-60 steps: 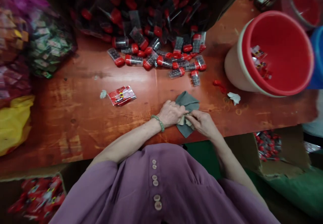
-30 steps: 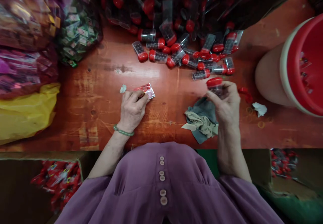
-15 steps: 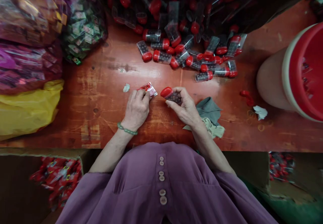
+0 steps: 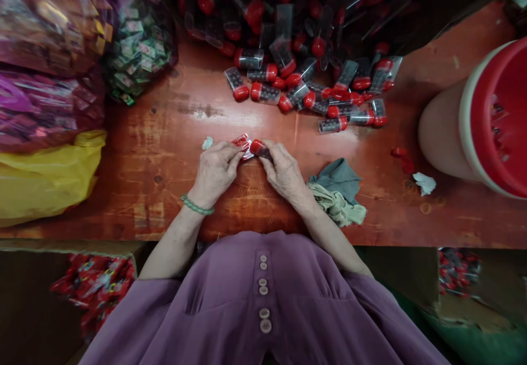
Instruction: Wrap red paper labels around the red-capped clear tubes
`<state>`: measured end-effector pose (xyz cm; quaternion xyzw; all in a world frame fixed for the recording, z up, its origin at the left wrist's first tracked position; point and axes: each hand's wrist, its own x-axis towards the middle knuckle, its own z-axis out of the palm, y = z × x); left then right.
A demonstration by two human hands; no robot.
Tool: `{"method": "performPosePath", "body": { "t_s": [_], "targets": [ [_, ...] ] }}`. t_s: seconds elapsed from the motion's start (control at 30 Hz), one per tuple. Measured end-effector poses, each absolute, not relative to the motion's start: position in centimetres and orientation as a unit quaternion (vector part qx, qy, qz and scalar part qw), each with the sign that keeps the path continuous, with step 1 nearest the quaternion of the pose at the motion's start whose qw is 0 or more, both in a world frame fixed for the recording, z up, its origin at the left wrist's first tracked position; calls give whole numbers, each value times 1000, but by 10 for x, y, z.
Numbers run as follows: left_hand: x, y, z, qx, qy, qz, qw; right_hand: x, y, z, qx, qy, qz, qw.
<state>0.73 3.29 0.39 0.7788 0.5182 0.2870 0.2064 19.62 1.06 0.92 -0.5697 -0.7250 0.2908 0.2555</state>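
Okay, look at the gap between your two hands, because everything hinges on it. Your left hand (image 4: 217, 172) has a red-and-silver packet (image 4: 242, 145) pinched between thumb and fingers, poking out to the right of the fingertips. Your right hand (image 4: 284, 173) is gripping a red-capped tube (image 4: 260, 148), thumb on the near side, fingers wrapped over the far side.

The tube's long axis runs mostly left-right, dipping a bit toward you at the right. Its cap leads, aimed left at the packet, and the dark body end is tucked in your right hand. So from the tube, the packet is directly left; from the packet, the tube is directly right. They're right up against each other or nearly so, can't tell if they actually touch. The packet's own long axis I can't call, your left fingers cover too much of it.

Both things are in front of you over the bench (image 4: 255, 206), on the near side of the pile of tubes (image 4: 294, 90). The grey rag (image 4: 338, 178) and pale rag (image 4: 340, 206) lie off to the right, beside your right forearm.
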Motion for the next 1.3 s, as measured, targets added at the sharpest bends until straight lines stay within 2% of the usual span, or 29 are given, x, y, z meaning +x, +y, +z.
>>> {"method": "performPosePath", "body": {
  "t_s": [0.1,0.23,0.33,0.53,0.8,1.1,1.3],
  "targets": [
    [9,33,1,779,541,274,159,196,11,10,-570,-725,289,256],
    [10,32,2,756,543,335,144,201,10,13,-556,-684,343,326],
    [8,27,12,745,535,368,152,210,4,18,-548,-610,434,372],
    [2,7,27,776,461,401,155,229,-14,34,-494,-444,638,389],
    [4,-14,22,796,362,464,139,232,-27,51,-422,-374,758,328],
    [3,-27,22,805,337,462,157,228,-31,48,-465,-354,762,280],
    [-1,-36,13,825,311,440,171,230,-27,44,-448,-282,816,233]
  ]
}}
